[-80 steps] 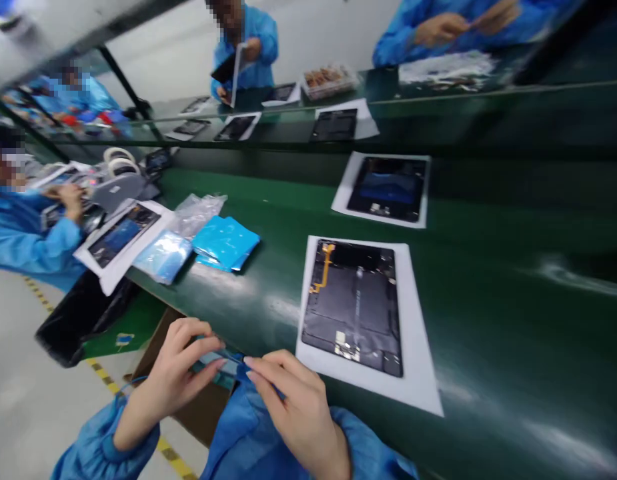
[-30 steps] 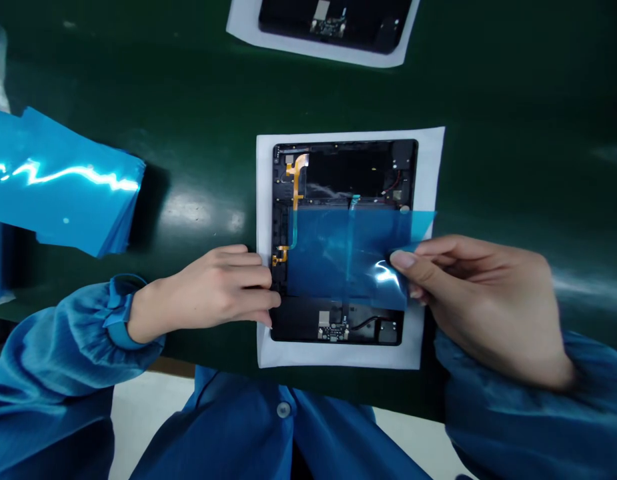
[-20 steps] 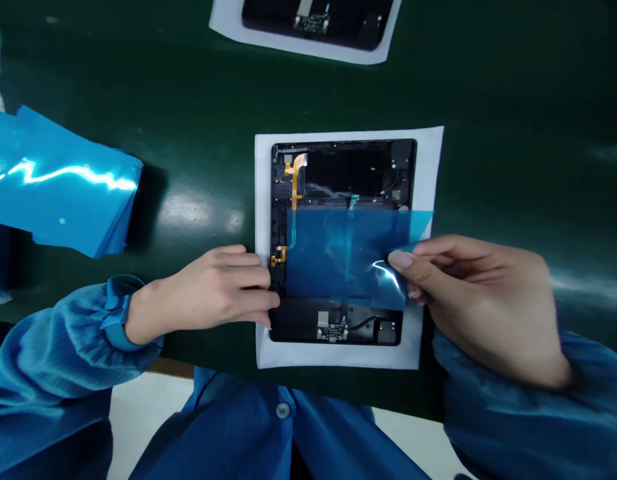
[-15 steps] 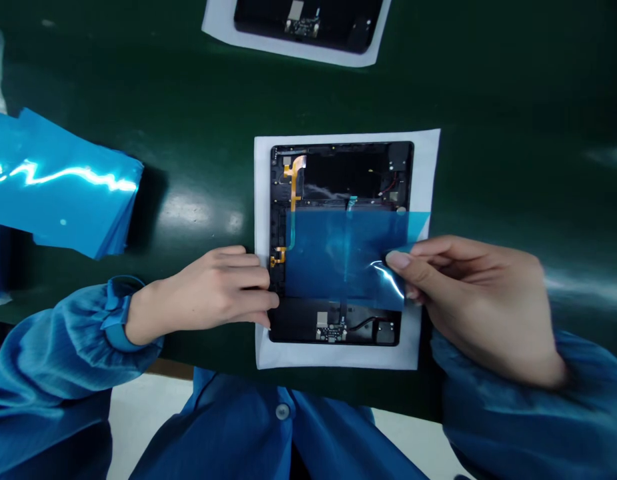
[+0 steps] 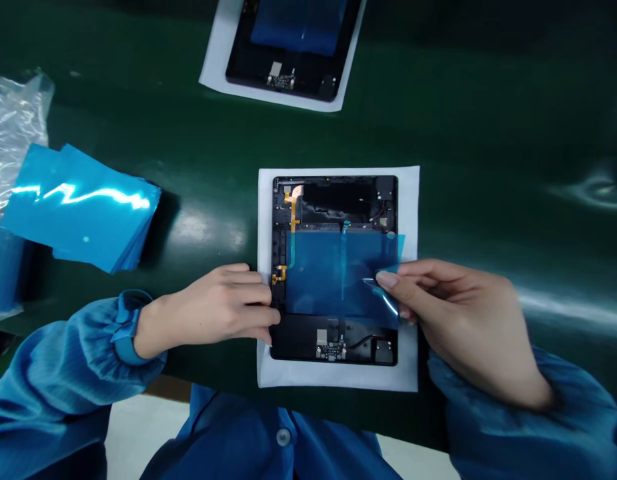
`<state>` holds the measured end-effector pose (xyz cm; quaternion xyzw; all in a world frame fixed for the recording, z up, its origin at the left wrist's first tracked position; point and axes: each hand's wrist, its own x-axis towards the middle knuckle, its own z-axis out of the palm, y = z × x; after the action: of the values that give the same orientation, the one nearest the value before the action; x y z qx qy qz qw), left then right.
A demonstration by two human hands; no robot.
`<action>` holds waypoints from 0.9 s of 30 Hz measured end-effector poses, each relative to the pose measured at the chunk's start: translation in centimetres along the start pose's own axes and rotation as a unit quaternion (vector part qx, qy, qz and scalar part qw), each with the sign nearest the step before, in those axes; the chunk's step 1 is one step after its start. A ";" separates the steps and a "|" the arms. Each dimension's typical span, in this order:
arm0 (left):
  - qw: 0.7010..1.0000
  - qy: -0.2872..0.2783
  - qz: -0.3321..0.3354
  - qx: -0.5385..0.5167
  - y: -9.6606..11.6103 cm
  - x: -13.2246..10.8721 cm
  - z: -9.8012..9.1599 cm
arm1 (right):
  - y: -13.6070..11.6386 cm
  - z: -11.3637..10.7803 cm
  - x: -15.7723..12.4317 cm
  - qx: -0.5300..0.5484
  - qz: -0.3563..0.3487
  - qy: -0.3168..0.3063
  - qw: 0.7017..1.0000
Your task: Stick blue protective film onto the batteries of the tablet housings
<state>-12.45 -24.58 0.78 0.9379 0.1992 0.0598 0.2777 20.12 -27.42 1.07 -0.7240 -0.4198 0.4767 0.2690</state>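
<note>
An opened tablet housing with circuit parts and orange flex cables lies on a white sheet. A translucent blue film covers its middle and sticks out slightly past the right side. Between thumb and fingers, my right hand pinches the film's right edge, which curls up and shines there. My left hand holds the left edge of the housing with curled fingers; the fingertips are partly hidden.
To the left lies a stack of blue films, beside a crumpled clear plastic bag. Another tablet housing, with blue film on it, rests on its own white sheet at the top. Everything stands on a dark green table.
The view has tilted, so more of the far housing and its blue film shows. My right hand has shifted a little left with the film's edge, and less film overhangs. My left hand stays put.
</note>
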 end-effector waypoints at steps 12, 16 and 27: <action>0.999 0.041 0.016 -0.002 0.1 0.2 -0.3 | -0.3 0.1 0.1 0.011 -0.005 -0.013 1.000; 0.999 0.037 0.006 -0.004 0.1 0.1 -0.2 | -0.1 0.2 0.1 0.011 -0.018 -0.010 1.000; 0.986 0.107 -0.027 0.123 0.9 2.5 -1.2 | -0.6 0.3 -0.3 0.029 -0.075 0.010 0.997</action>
<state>-10.14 -23.66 2.23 0.9473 0.2592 0.1272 0.1386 19.61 -27.43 1.56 -0.6868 -0.4564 0.4600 0.3294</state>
